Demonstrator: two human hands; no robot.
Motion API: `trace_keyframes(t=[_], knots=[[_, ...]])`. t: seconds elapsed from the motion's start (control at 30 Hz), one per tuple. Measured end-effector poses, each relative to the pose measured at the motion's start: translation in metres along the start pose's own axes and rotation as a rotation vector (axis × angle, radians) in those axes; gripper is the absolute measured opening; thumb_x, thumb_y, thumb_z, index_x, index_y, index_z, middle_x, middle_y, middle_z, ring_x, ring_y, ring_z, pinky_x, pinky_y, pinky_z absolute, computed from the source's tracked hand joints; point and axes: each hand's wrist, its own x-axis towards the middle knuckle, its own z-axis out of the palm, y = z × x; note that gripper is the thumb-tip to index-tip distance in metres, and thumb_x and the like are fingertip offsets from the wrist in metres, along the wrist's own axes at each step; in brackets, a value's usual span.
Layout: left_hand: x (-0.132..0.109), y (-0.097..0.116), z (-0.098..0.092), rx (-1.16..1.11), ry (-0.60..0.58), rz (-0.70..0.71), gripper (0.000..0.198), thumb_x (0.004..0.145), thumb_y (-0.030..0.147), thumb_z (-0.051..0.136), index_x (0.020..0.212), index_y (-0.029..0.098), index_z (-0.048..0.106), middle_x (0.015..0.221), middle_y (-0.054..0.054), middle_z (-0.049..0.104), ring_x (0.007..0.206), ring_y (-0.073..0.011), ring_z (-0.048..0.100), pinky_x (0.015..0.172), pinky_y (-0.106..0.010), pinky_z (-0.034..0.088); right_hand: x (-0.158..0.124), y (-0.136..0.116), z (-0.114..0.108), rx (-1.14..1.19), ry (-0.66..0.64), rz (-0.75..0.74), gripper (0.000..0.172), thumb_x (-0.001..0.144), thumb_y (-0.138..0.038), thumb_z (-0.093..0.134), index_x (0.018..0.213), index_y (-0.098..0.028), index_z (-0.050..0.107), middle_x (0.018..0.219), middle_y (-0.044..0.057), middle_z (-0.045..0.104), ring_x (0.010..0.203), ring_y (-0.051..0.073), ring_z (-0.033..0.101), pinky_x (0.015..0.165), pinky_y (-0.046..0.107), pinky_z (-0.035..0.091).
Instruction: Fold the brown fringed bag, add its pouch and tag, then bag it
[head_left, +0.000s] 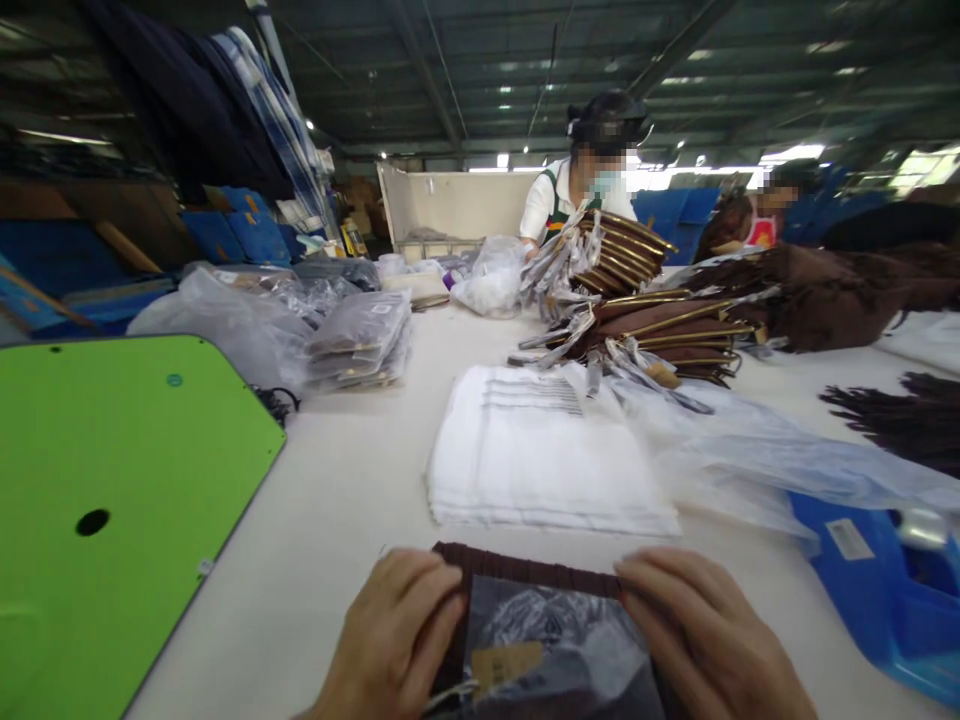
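Observation:
At the near edge of the table, a folded dark brown garment (525,567) with a gathered edge lies between my two hands. A clear plastic bag (555,620) covers most of it, and a tan tag (506,665) with a white string shows at its left. My left hand (397,630) is closed at the garment's left side, thumb on top. My right hand (709,635) grips the opposite side, its fingers bent over the corner and slightly blurred. Just beyond lies a folded stack of white cloth (547,460).
A green board (127,500) takes up the left. Behind are bagged garments (360,340) and a pile of brown garments on hangers (660,335). Plastic sheeting (750,450) and a blue plastic object (862,590) lie right. A masked co-worker (551,205) stands across the table; another person is farther right.

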Motion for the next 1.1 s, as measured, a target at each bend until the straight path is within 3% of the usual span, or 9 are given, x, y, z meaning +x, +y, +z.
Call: trace_keyframes(t=[0.07, 0.17, 0.23, 0.33, 0.5, 0.67, 0.87, 0.97, 1.1], knots=[[0.046, -0.012, 0.018, -0.018, -0.041, -0.072, 0.015, 0.085, 0.019, 0.049, 0.094, 0.019, 0.061, 0.092, -0.007, 0.063, 0.088, -0.0179, 0.057, 0.079, -0.032, 0.05, 0.035, 0.029, 0.02, 0.079, -0.079, 0.178, 0.021, 0.085, -0.033, 0.05, 0.1, -0.024, 0.063, 0.1, 0.006, 0.065, 0.094, 0.018, 0.061, 0.082, 0.033, 0.05], [0.096, -0.035, 0.053, -0.019, -0.297, -0.148, 0.031, 0.079, 0.023, 0.06, 0.11, 0.018, 0.058, 0.118, -0.011, 0.057, 0.113, -0.0239, 0.049, 0.098, -0.041, 0.04, 0.068, 0.065, 0.059, 0.147, -0.291, 0.333, 0.027, 0.079, -0.033, 0.058, 0.104, -0.024, 0.062, 0.114, 0.007, 0.061, 0.105, 0.023, 0.055, 0.09, 0.042, 0.044], [0.113, -0.049, 0.074, -0.004, -0.456, -0.208, 0.047, 0.074, 0.026, 0.068, 0.118, 0.022, 0.055, 0.132, -0.011, 0.047, 0.125, -0.0281, 0.037, 0.104, -0.047, 0.03, 0.076, 0.083, 0.081, 0.14, -0.34, 0.382, 0.03, 0.073, -0.034, 0.065, 0.101, -0.025, 0.064, 0.111, 0.007, 0.061, 0.104, 0.026, 0.055, 0.088, 0.046, 0.043], [0.122, -0.065, 0.092, -0.002, -0.494, -0.285, 0.039, 0.07, 0.029, 0.071, 0.108, 0.025, 0.061, 0.123, -0.008, 0.053, 0.118, -0.0275, 0.043, 0.098, -0.046, 0.033, 0.078, 0.098, 0.098, 0.148, -0.388, 0.462, 0.022, 0.069, -0.038, 0.068, 0.087, -0.025, 0.066, 0.096, 0.004, 0.064, 0.094, 0.025, 0.056, 0.083, 0.044, 0.041], [0.129, -0.073, 0.093, -0.03, -0.477, -0.326, 0.016, 0.068, 0.028, 0.073, 0.081, 0.023, 0.065, 0.096, -0.002, 0.06, 0.098, -0.0214, 0.051, 0.088, -0.039, 0.036, 0.086, 0.106, 0.102, 0.227, -0.447, 0.57, 0.017, 0.074, -0.038, 0.06, 0.068, -0.023, 0.065, 0.077, 0.0, 0.065, 0.083, 0.019, 0.056, 0.078, 0.035, 0.038], [0.14, -0.06, 0.09, -0.013, -0.543, -0.267, 0.034, 0.061, 0.038, 0.078, 0.085, 0.021, 0.062, 0.094, -0.002, 0.061, 0.094, -0.0218, 0.051, 0.082, -0.036, 0.037, 0.098, 0.117, 0.107, 0.327, -0.53, 0.676, 0.024, 0.074, -0.039, 0.055, 0.064, -0.02, 0.065, 0.073, 0.0, 0.065, 0.072, 0.015, 0.057, 0.068, 0.029, 0.037], [0.151, -0.042, 0.11, 0.138, -0.54, -0.191, 0.008, 0.083, 0.021, 0.055, 0.08, 0.016, 0.06, 0.087, -0.006, 0.061, 0.089, -0.0215, 0.054, 0.08, -0.035, 0.038, 0.106, 0.126, 0.11, 0.345, -0.605, 0.689, 0.035, 0.076, -0.044, 0.049, 0.057, -0.017, 0.06, 0.055, 0.0, 0.056, 0.059, 0.014, 0.052, 0.055, 0.027, 0.034], [0.156, -0.045, 0.115, 0.185, -0.562, -0.197, 0.019, 0.088, 0.018, 0.045, 0.076, 0.014, 0.06, 0.083, -0.008, 0.062, 0.086, -0.0224, 0.056, 0.078, -0.035, 0.039, 0.101, 0.117, 0.094, 0.341, -0.6, 0.606, 0.035, 0.077, -0.049, 0.048, 0.07, -0.018, 0.064, 0.068, 0.002, 0.063, 0.067, 0.017, 0.056, 0.06, 0.028, 0.039], [0.163, -0.05, 0.11, 0.181, -0.603, -0.222, 0.025, 0.09, 0.021, 0.041, 0.076, 0.014, 0.061, 0.08, -0.009, 0.064, 0.08, -0.0226, 0.058, 0.073, -0.033, 0.041, 0.087, 0.099, 0.07, 0.26, -0.49, 0.487, 0.039, 0.069, -0.04, 0.063, 0.104, -0.021, 0.061, 0.104, 0.007, 0.063, 0.095, 0.023, 0.055, 0.085, 0.037, 0.037]])
